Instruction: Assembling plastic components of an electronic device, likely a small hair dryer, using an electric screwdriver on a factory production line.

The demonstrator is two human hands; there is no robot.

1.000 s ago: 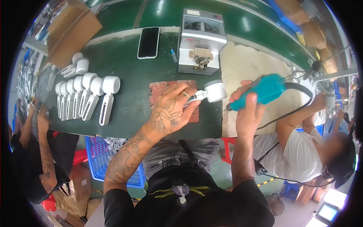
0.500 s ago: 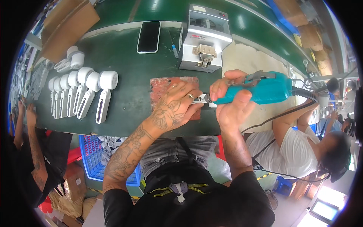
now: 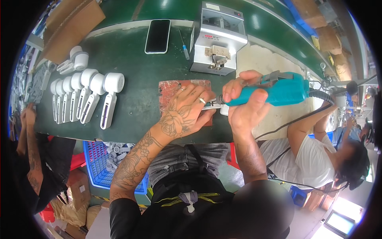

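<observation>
the left hand (image 3: 185, 109) pinches a slim white plastic piece (image 3: 215, 106) over a worn reddish rectangular board (image 3: 167, 89), while the right hand (image 3: 244, 116) grips a teal cylindrical corded tool (image 3: 284, 90) (its tip just beside that piece)

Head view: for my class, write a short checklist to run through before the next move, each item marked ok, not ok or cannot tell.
1. Left hand on the white device: ok, fingers grip its handle.
2. Right hand around the teal power tool: ok.
3. Tool tip seated in the handle: cannot tell, too small.
4. Left fingers well away from the tool's nose: not ok, they look close beside it.
5. Black cord clear of the left hand: ok, it leaves the tool on the right.
6. Phone off the red pad: ok, it lies farther back.
</observation>
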